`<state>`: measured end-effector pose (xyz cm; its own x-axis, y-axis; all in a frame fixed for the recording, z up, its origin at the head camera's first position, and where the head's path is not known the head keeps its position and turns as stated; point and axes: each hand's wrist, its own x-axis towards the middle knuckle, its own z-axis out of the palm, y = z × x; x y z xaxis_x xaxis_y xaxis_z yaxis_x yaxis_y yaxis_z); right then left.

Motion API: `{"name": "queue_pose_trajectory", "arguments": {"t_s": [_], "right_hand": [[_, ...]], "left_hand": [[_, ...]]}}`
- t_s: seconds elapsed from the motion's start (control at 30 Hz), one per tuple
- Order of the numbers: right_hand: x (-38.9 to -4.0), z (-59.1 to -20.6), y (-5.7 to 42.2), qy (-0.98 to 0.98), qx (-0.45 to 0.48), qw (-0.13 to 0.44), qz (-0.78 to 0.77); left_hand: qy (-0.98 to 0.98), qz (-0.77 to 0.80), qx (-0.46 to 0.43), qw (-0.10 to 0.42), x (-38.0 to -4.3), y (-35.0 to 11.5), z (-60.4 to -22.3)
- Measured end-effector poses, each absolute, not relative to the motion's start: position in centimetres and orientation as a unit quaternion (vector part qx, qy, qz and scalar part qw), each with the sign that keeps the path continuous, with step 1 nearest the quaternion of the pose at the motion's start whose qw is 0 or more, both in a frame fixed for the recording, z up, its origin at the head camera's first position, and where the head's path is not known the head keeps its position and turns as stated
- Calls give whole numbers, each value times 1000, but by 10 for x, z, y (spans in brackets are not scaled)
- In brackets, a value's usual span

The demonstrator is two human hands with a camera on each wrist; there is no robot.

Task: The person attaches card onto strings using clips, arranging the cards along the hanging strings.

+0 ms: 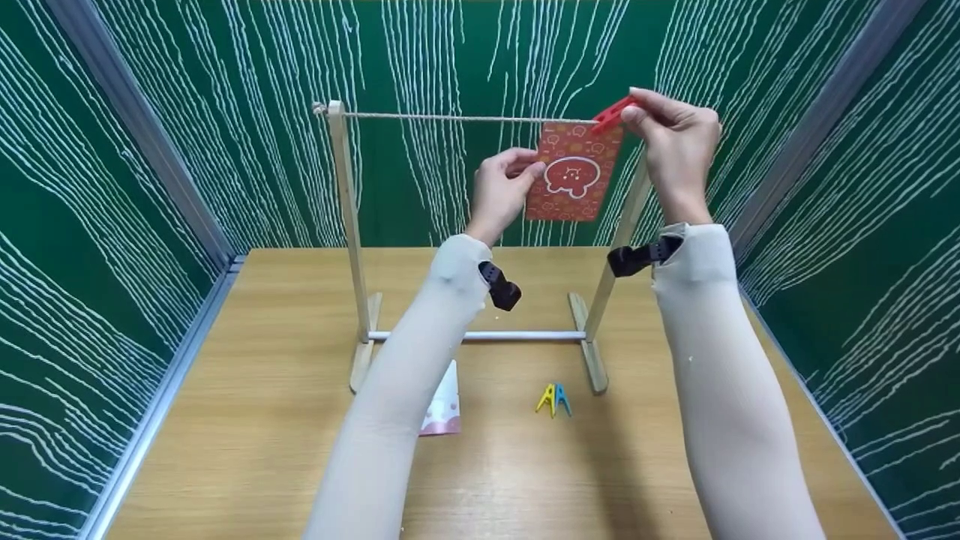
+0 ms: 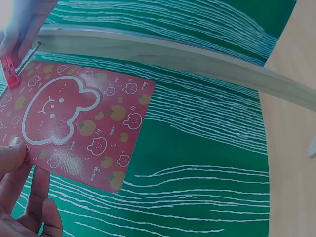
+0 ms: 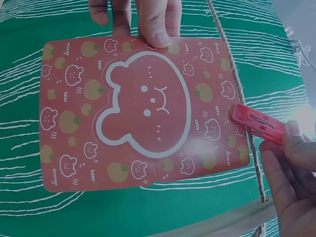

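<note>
A red card with a bear's face and small bear and orange prints hangs upside down against the rope. My left hand pinches the card's left edge between thumb and fingers. With my right hand I pinch the handle end of a red clothespin. Its jaws reach across the rope onto the card's top edge, near the right corner. Whether they clamp the card fully is hard to tell. In the left wrist view the clothespin shows beside the card's upper edge.
The rope runs between two wooden posts joined low down by a white bar. Yellow and blue clothespins lie on the wooden table. A white and pink card lies partly hidden under my left forearm.
</note>
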<state>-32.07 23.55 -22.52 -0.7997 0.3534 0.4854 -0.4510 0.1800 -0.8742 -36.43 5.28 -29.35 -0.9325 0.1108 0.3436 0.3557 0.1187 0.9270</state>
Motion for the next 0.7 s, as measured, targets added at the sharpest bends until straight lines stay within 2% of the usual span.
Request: {"name": "queue_pose_trajectory", "arguments": {"t_s": [0.5,0.7], "right_hand": [[-326,-234,234,-784,26,332,524],[-323,-235,232,-806,32,319,498]], "left_hand": [[-742,-647,-156,77,-365,53,-302],[-743,-647,-152,72,-366,53,-306]]}}
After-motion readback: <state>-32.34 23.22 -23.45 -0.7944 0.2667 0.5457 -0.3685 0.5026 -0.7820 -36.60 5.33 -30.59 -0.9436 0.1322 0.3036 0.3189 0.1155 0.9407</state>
